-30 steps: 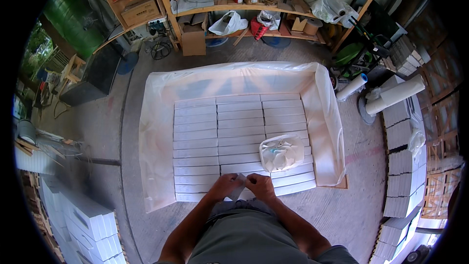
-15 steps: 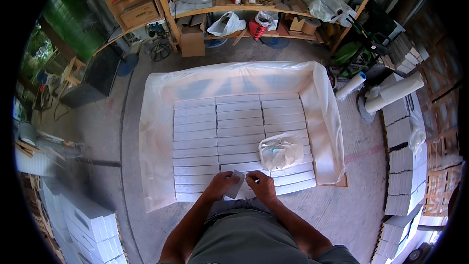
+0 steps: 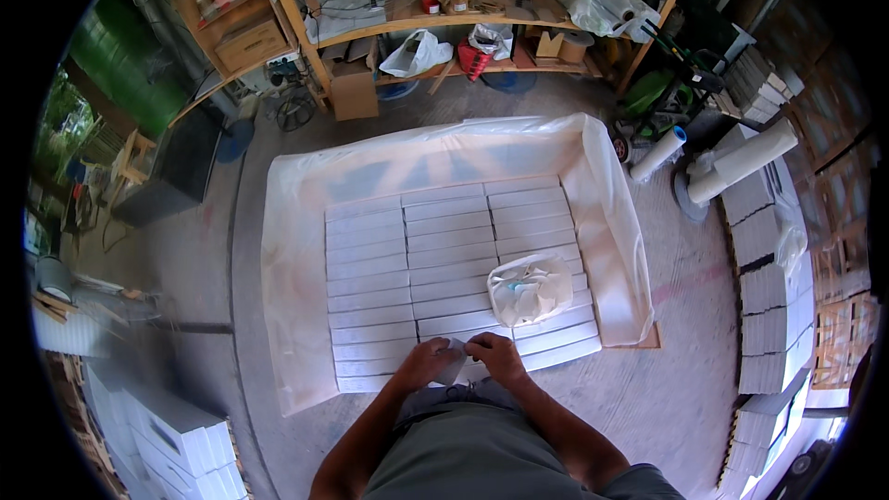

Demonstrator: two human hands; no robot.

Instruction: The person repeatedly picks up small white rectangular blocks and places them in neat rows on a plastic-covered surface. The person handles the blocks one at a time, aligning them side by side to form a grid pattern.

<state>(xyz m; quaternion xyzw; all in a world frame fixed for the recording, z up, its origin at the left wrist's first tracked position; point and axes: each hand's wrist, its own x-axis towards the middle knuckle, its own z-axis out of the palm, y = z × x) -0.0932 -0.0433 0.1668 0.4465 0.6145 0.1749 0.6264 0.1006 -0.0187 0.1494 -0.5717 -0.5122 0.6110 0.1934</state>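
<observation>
Since the earlier frames, both hands had stayed together at the near edge of the white boxes, with the small pale piece between them shifting only slightly. The left hand [image 3: 424,363] and right hand [image 3: 498,356] met at about six o'clock in the view, fingers pinched narrowly on a small pale piece [image 3: 454,358] of paper or plastic; what it was could not be told. The piece sat between the two hands, at the fingertips, just above the nearest row of flat white boxes [image 3: 444,264]. The boxes lay in neat rows inside a clear plastic sheet [image 3: 296,315] whose edges stood up like walls. A crumpled white plastic bag [image 3: 531,289] rested on the boxes at about one o'clock from the hands, near them but apart. Wooden shelves [image 3: 444,23] ran along twelve o'clock, and stacks of white boxes [image 3: 764,287] stood at three o'clock.
</observation>
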